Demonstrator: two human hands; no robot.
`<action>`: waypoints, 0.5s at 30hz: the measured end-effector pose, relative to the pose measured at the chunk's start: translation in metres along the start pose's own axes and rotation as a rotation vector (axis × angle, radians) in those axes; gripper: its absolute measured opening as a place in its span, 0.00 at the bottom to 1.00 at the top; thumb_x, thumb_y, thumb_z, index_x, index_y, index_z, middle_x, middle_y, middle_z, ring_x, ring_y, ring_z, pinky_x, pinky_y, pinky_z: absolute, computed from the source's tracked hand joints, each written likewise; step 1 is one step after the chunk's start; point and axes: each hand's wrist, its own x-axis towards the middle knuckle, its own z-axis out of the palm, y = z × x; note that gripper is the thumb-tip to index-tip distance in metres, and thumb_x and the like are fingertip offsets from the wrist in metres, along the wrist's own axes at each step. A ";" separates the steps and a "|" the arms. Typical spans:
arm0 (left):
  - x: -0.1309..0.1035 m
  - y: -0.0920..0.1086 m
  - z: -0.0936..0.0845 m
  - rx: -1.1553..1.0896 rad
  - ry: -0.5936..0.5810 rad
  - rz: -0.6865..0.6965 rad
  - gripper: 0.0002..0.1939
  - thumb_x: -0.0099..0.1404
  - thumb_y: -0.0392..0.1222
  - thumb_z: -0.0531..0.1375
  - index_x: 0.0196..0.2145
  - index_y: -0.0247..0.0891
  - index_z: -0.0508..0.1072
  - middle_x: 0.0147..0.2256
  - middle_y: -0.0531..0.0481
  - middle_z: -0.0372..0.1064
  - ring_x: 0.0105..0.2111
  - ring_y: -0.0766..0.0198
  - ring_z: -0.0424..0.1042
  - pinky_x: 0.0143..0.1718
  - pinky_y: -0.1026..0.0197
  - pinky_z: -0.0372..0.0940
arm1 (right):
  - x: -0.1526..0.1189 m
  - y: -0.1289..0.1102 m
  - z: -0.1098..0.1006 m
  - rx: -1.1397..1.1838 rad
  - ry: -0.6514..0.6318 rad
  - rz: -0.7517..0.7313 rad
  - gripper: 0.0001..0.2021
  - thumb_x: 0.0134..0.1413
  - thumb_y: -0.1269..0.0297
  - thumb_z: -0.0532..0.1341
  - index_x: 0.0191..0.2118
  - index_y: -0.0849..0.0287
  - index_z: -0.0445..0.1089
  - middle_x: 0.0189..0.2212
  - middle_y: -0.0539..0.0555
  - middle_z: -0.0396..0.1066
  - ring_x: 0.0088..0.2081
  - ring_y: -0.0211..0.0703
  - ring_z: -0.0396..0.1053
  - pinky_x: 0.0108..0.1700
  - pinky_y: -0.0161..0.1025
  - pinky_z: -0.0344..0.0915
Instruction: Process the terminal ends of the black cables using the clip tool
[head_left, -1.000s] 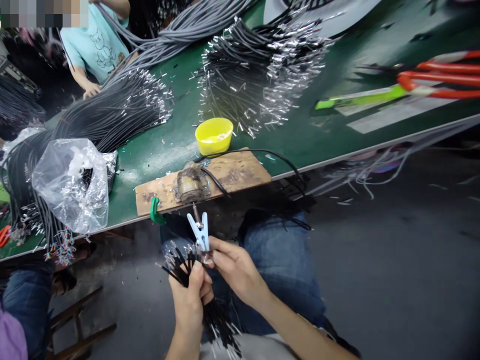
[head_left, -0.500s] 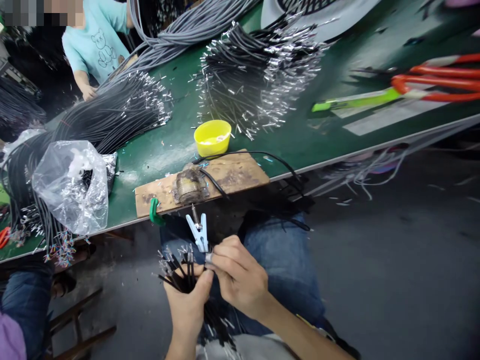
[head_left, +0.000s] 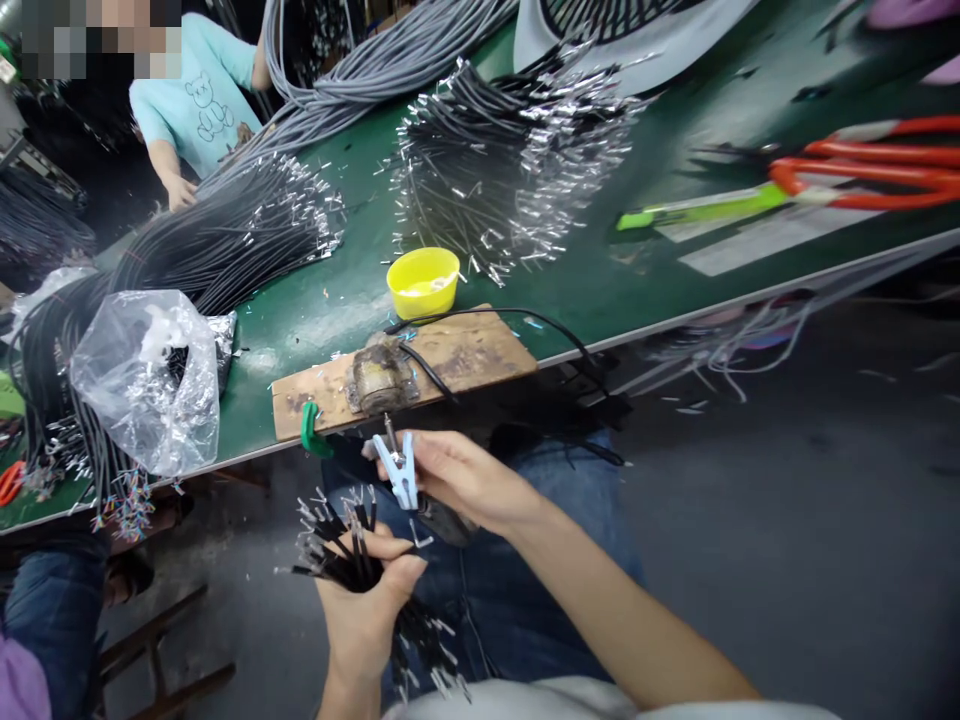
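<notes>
Two hands (head_left: 364, 615), wires (head_left: 349, 560) in the left, beyond table edge (head_left: 675, 323)

I can count two bare hands at this work: one left hand (head_left: 367, 612) and one right hand (head_left: 472, 482). There is one small bunch of black cables (head_left: 352, 560), one blue clothespin (head_left: 403, 475), one wooden board (head_left: 484, 350), one green clamp (head_left: 312, 428) and one yellow bowl (head_left: 422, 290). Two other people are partly visible, one in a light blue shirt (head_left: 199, 105) and one in purple cloth (head_left: 24, 675). The single cables are too many and too blurred for counting.
</notes>
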 end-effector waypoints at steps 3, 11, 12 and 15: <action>0.002 0.006 -0.001 0.020 0.018 0.036 0.04 0.42 0.38 0.69 0.20 0.38 0.78 0.23 0.49 0.73 0.29 0.57 0.72 0.39 0.55 0.65 | 0.009 0.002 0.009 0.076 -0.027 -0.002 0.22 0.35 0.45 0.68 0.25 0.63 0.75 0.20 0.50 0.69 0.23 0.33 0.63 0.27 0.31 0.59; 0.012 0.010 0.012 0.007 0.001 0.039 0.04 0.45 0.38 0.68 0.19 0.35 0.78 0.21 0.49 0.72 0.25 0.61 0.70 0.33 0.59 0.65 | 0.006 0.011 0.012 0.186 -0.063 0.011 0.23 0.42 0.43 0.64 0.22 0.63 0.73 0.16 0.50 0.67 0.20 0.35 0.63 0.27 0.34 0.60; 0.012 0.010 0.013 0.002 0.006 0.033 0.04 0.45 0.38 0.68 0.19 0.35 0.77 0.21 0.49 0.71 0.25 0.61 0.70 0.33 0.59 0.65 | 0.005 0.012 0.009 0.193 -0.069 0.023 0.24 0.43 0.42 0.63 0.23 0.63 0.73 0.17 0.51 0.67 0.21 0.36 0.63 0.27 0.34 0.61; 0.011 0.008 0.011 -0.009 0.029 0.014 0.04 0.44 0.37 0.68 0.20 0.35 0.77 0.23 0.49 0.72 0.26 0.61 0.70 0.34 0.59 0.65 | 0.002 0.017 -0.003 0.189 -0.007 0.024 0.23 0.43 0.42 0.63 0.25 0.62 0.74 0.18 0.51 0.68 0.22 0.36 0.62 0.27 0.34 0.60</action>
